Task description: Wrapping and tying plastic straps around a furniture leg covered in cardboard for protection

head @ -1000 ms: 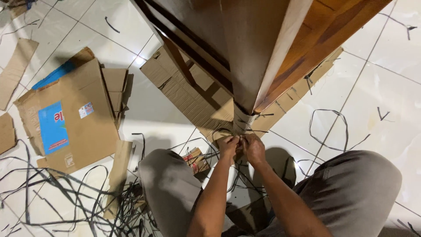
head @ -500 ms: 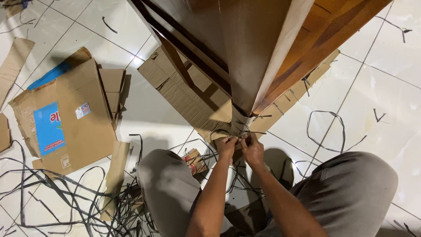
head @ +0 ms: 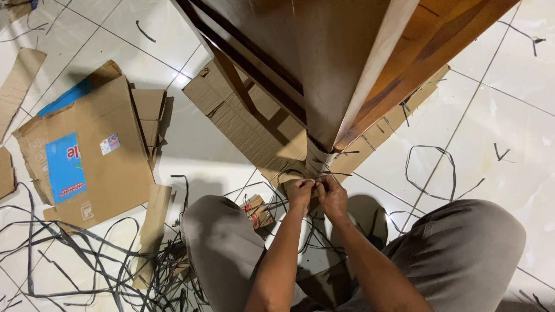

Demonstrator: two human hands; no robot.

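Observation:
A tall wooden furniture piece (head: 347, 63) stands on the tiled floor, its lower corner wrapped in brown cardboard (head: 254, 127). Thin black plastic straps (head: 324, 159) bind the cardboard around that corner. My left hand (head: 299, 193) and my right hand (head: 333, 195) meet just below the corner, fingers pinched together on a black strap end between them. Both forearms reach forward from between my knees, which are in grey trousers.
A flattened cardboard box (head: 87, 156) with a blue panel lies at left. A tangle of loose black straps (head: 87, 254) covers the floor at lower left. A small red and brown packet (head: 257, 211) lies by my left knee. A looped strap (head: 430, 170) rests at right.
My hands have stayed at the wrapped corner, shifting only slightly lower as the fingers work the strap. The view has drifted a little.

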